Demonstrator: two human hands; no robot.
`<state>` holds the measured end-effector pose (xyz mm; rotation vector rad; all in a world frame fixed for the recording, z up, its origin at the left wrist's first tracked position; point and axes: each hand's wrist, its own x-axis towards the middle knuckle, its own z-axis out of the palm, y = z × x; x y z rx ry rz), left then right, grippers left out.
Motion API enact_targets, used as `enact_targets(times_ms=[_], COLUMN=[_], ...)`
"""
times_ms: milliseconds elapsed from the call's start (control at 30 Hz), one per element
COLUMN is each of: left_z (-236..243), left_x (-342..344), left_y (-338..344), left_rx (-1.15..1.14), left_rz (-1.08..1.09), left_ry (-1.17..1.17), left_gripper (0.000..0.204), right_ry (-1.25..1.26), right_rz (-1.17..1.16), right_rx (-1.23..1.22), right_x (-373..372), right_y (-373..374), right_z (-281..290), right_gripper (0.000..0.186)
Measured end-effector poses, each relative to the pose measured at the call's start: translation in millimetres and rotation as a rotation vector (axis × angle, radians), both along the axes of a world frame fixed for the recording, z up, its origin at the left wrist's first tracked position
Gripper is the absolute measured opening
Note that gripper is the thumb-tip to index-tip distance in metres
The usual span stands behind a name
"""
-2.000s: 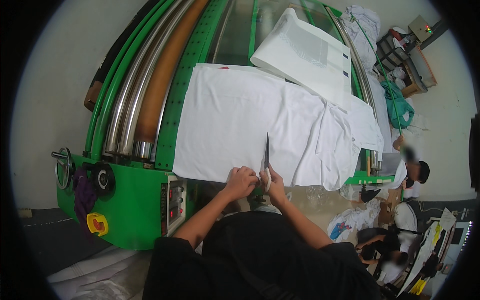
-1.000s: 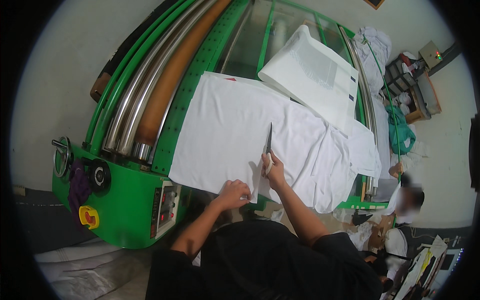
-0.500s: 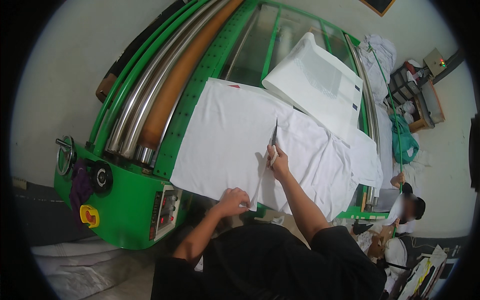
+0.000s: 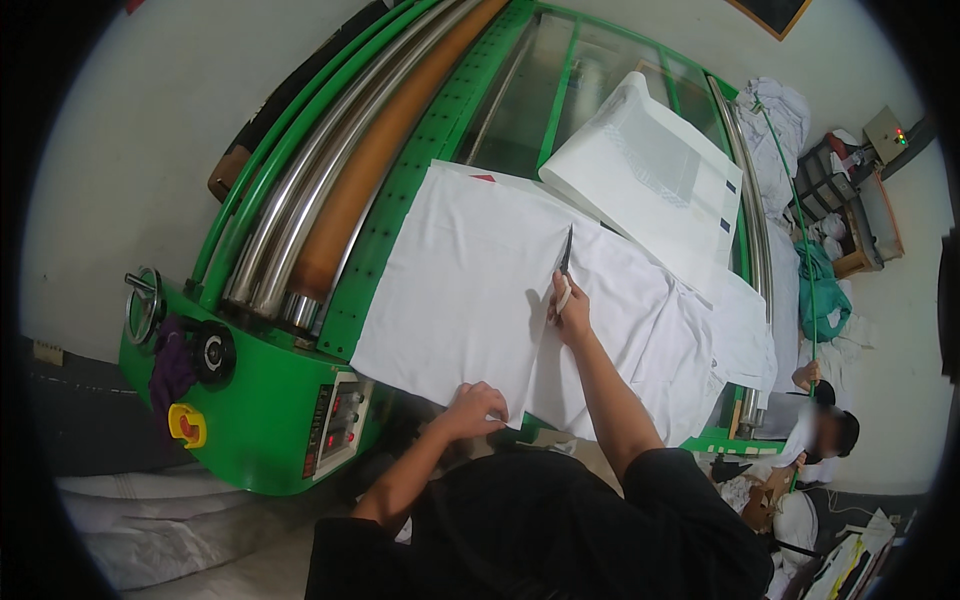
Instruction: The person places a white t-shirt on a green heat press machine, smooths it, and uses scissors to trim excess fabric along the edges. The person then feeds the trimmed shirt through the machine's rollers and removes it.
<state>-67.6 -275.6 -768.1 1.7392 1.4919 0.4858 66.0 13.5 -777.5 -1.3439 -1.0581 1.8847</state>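
White fabric [image 4: 430, 290] lies spread over the bed of a green machine [image 4: 235, 430]. My right hand [image 4: 568, 310] grips scissors [image 4: 563, 285], blades pointing away from me, at the top of a slit running up from the cloth's front edge. My left hand [image 4: 475, 410] is closed on the white fabric at that edge, just left of the slit. Bunched, wrinkled cloth lies right of the scissors. Behind, a curled white paper sheet [image 4: 650, 180] with a pale printed patch rests partly over the fabric and the machine's glass top.
Steel and copper-coloured rollers [image 4: 350, 190] run along the left, with a handwheel [image 4: 142, 305] and control panel [image 4: 335, 425] at the near corner. A person [image 4: 832, 430] in a dark cap is at the right beside a green pole [image 4: 795, 200], piled white cloth and a teal bag [image 4: 820, 290].
My right hand and the scissors have moved away from me across the fabric, and the slit behind them has lengthened. My left hand stays by the front edge, now lower in the view.
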Motion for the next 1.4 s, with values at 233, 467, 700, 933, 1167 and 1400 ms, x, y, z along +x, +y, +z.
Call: enact_targets(times_ms=[233,467,700,933,1167,1400], left_z=[0,0,3,-1,-7,-8], left_x=[0,0,0,-2,-5,0], left_y=[2,3,4,4,-2,-6], left_rx=[-0.017,-0.054,-0.036,-0.032,-0.013,0.031], left_rz=[-0.011,-0.023,-0.021,-0.042,-0.078,-0.035], left_ry=[0.003,0.015,0.008,0.02,0.041,0.038], left_gripper=[0.012,0.012,0.013,0.013,0.013,0.013], right_ry=[0.012,0.006,-0.087,-0.067,-0.04,-0.135], right_rz=[-0.021,-0.035,0.013,-0.03,-0.02,-0.019], right_rx=[-0.074,0.019,0.052,0.084,0.004,0.036], right_x=[-15,-10,-15,-6,-9,-14], right_y=[39,47,67,59,67,65], right_z=[7,-1,-5,-2,14,16], right_gripper=[0.055,0.068,0.087,0.064,0.079,0.092])
